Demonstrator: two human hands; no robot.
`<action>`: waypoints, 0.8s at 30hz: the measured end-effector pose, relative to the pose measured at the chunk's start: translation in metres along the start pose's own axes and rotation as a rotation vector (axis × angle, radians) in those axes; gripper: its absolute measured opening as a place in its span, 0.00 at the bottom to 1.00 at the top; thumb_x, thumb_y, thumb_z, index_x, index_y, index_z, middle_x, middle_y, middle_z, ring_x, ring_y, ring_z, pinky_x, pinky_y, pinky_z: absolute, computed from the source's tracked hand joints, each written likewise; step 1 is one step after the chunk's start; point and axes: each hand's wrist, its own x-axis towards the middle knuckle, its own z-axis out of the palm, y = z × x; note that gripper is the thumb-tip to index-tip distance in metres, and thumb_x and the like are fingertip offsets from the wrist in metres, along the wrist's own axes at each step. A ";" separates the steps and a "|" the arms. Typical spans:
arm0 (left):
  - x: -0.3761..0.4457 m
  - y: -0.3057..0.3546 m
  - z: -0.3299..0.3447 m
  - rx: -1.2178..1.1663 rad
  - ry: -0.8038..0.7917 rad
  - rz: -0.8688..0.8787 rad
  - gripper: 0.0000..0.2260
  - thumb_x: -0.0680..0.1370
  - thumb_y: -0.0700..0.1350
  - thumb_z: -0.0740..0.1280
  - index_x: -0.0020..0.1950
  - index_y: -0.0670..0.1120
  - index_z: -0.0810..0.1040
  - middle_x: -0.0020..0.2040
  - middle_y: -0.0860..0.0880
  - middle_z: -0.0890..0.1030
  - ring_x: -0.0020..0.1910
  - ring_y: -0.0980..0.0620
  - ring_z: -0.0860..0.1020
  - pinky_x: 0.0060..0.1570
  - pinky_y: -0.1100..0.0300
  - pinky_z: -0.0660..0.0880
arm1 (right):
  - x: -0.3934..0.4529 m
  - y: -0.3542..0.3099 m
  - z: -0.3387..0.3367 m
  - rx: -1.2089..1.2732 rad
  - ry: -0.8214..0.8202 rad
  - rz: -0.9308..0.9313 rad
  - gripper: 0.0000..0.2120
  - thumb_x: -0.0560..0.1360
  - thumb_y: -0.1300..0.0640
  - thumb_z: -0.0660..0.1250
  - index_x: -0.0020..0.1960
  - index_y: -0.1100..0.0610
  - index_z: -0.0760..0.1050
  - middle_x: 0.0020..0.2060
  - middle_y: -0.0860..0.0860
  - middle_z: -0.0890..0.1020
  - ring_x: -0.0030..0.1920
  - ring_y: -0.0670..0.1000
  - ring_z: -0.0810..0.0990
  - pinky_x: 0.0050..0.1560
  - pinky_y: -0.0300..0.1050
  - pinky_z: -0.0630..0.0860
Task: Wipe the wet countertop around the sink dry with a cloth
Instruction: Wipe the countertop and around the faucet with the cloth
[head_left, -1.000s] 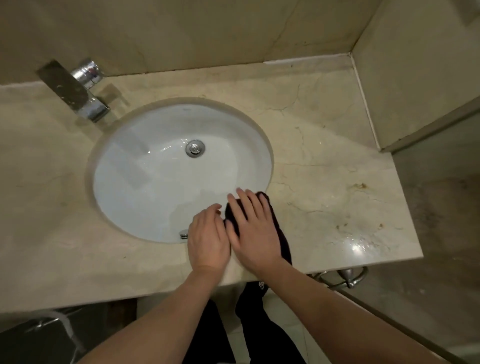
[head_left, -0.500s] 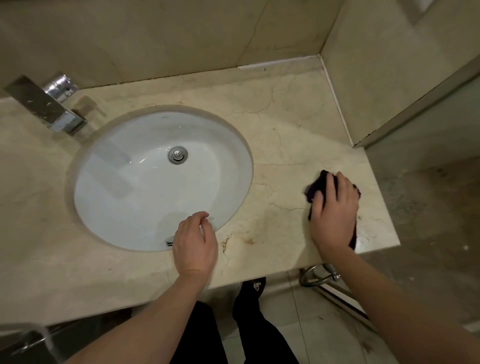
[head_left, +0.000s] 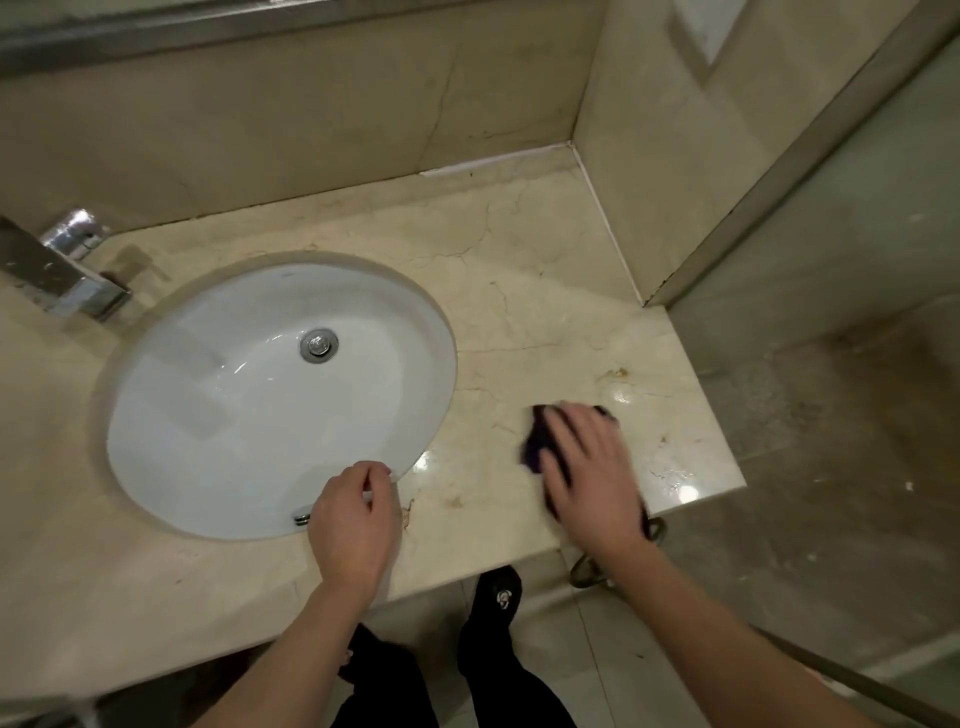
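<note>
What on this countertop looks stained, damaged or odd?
Rust-brown stains mark the marble countertop: one beside the left hand at the sink rim, another beyond the purple cloth. Hairline cracks run behind the sink.

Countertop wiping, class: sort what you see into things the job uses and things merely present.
In use: dark cloth under right hand; wet countertop; sink, left hand resting at its rim.

Merely present: faucet; drain plug; glass partition.

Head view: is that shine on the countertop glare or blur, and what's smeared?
Head view: the right hand and the dark cloth under it are motion-blurred; bright glare spots sit on the countertop near its right front corner; the left hand, sink and faucet look sharp.
</note>
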 end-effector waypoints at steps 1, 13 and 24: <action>-0.001 0.005 0.002 -0.024 0.005 0.016 0.14 0.80 0.49 0.56 0.45 0.52 0.81 0.40 0.58 0.78 0.46 0.51 0.76 0.43 0.55 0.70 | 0.002 0.024 -0.011 -0.021 0.033 0.082 0.23 0.82 0.51 0.59 0.75 0.57 0.69 0.71 0.55 0.72 0.72 0.58 0.69 0.73 0.60 0.62; 0.013 0.059 0.056 0.012 -0.037 -0.007 0.12 0.82 0.45 0.54 0.53 0.49 0.78 0.48 0.50 0.78 0.50 0.46 0.75 0.47 0.53 0.68 | -0.008 0.008 -0.004 -0.087 0.041 0.314 0.27 0.81 0.50 0.55 0.77 0.60 0.65 0.75 0.59 0.69 0.76 0.61 0.63 0.77 0.61 0.57; 0.016 0.064 0.057 0.062 -0.046 -0.043 0.12 0.82 0.46 0.53 0.53 0.51 0.77 0.48 0.54 0.77 0.49 0.49 0.74 0.47 0.54 0.68 | 0.124 0.041 -0.004 -0.116 0.002 0.085 0.25 0.84 0.52 0.53 0.79 0.59 0.60 0.77 0.57 0.64 0.78 0.57 0.60 0.80 0.53 0.50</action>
